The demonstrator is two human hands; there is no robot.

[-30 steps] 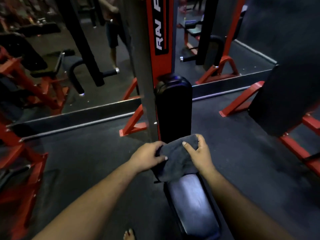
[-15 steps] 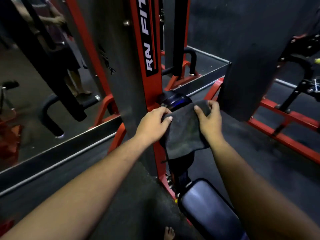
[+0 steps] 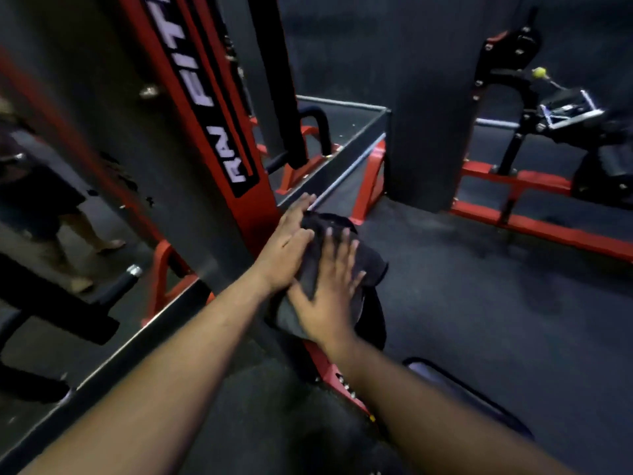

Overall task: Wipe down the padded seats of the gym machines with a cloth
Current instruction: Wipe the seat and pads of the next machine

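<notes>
Now both hands have flattened: the left hand [image 3: 286,250] and right hand [image 3: 330,286] press the dark cloth [image 3: 370,264], fingers spread, onto the upright back pad [image 3: 371,315]. Earlier they pinched its top edge, so real rubbing has probably begun; the seat [image 3: 455,392] lies below.

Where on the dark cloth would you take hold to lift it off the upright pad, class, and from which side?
Pinch the cloth at its free right corner, coming from the right. That flap overhangs the black pad clear of both hands; the left hand and right hand lie flat on the rest, and the red upright blocks the left.
</notes>
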